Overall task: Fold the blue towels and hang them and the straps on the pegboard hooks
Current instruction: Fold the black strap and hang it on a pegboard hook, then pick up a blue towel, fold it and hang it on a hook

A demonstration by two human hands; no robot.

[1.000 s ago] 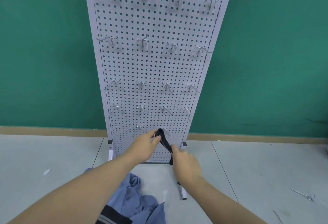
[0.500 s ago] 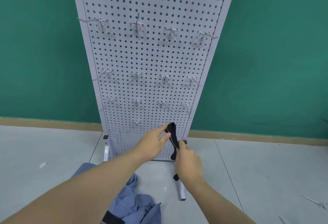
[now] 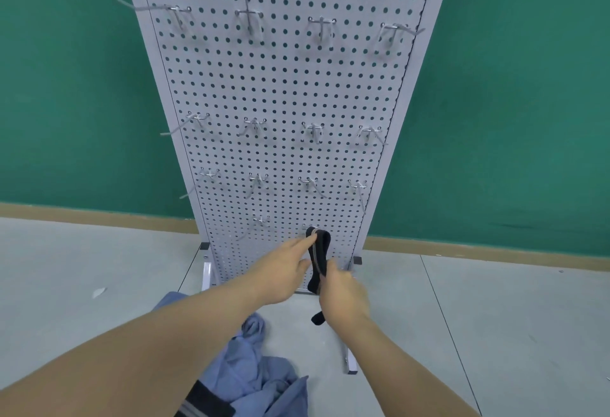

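- My left hand (image 3: pixel 280 271) reaches toward the foot of the pegboard (image 3: pixel 284 93), index finger stretched out along the top of the black strap (image 3: pixel 318 253), thumb below it; I read that grip as a pinch on the loop.
- My right hand (image 3: pixel 343 294) is clenched round the lower run of the same strap, grasping it; a short black end pokes out beneath the fist.
- The strap is doubled into a loop, and its top bend sits at a low hook (image 3: pixel 308 228) in the bottom row of the board. I cannot tell whether the loop is actually over the hook or only held against it.
- The strap shows a pale stripe along its length between the two hands.
- The pegboard stands upright on white feet (image 3: pixel 208 276) on the grey floor (image 3: pixel 495 317), in front of a green wall (image 3: pixel 66 86).
- Rows of bare metal hooks stick out of the board above the strap; another low hook (image 3: pixel 260 220) sits just left of it.
- The blue towels (image 3: pixel 257 370) lie crumpled in a heap on the floor, near my forearms and in front of the board.
- A second dark strap (image 3: pixel 206 403) with a grey stripe lies at the near edge of that heap, touching the cloth.
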